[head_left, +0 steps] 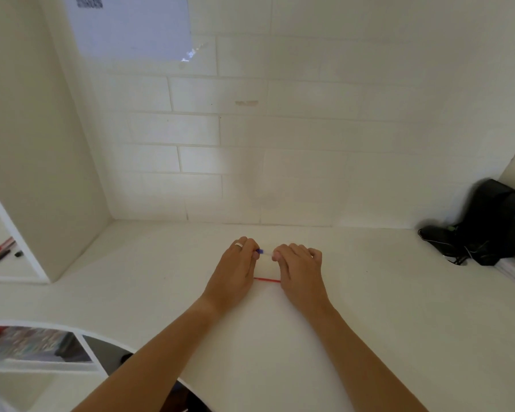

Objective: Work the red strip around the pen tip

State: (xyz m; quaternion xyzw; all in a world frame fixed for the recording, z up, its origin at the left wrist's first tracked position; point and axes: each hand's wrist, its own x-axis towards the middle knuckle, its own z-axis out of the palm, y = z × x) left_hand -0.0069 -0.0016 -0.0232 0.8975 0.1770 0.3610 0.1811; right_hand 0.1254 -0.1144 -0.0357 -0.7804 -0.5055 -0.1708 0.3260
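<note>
While both hands pinch a thin clear stick with a blue tip [263, 253], left hand [234, 270] and right hand [299, 270] curled, a thin red stick [266, 280] lies untouched just nearer on the white desk [369, 322].

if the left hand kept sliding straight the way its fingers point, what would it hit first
Probably nothing on the desk: the left hand points away from the person and slightly right, over bare white desk, so the block wall looks first. The clear stick with a blue tip it pinches would go along.
</note>
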